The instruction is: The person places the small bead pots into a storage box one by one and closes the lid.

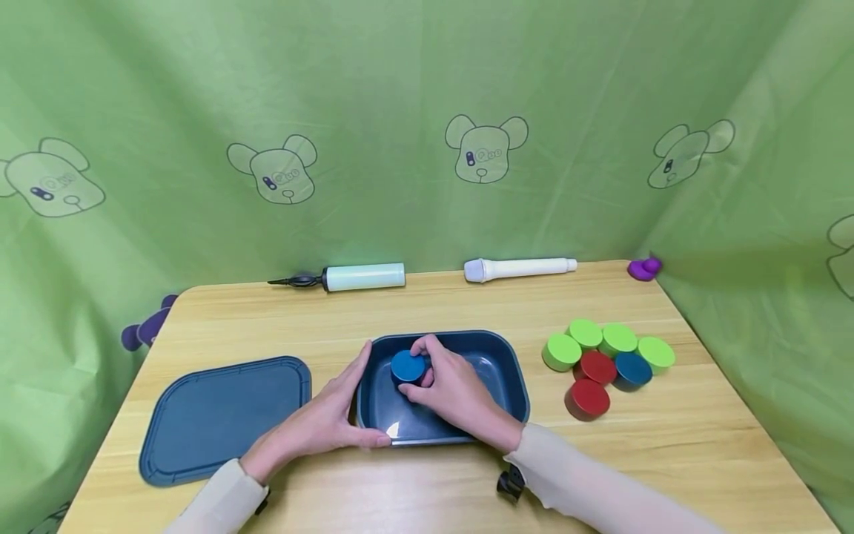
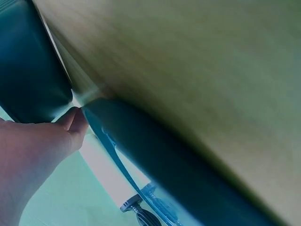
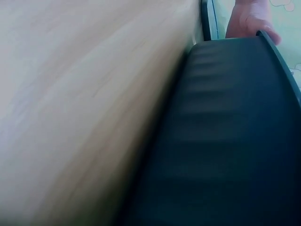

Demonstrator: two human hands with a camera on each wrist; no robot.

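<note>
A dark blue rectangular box lies with its hollow side up at the middle of the table. My right hand reaches in over its front rim and holds a blue round block between thumb and fingers, in the box's left half. My left hand spreads round the box's front left corner, fingers straight along the left side and thumb at the front edge. In the right wrist view that left hand touches the far end of the box's wall.
A dark blue lid lies at the left. On the right sit several green blocks, two red blocks and another blue block. Along the back are a hand pump, a white microphone-shaped thing and a purple object.
</note>
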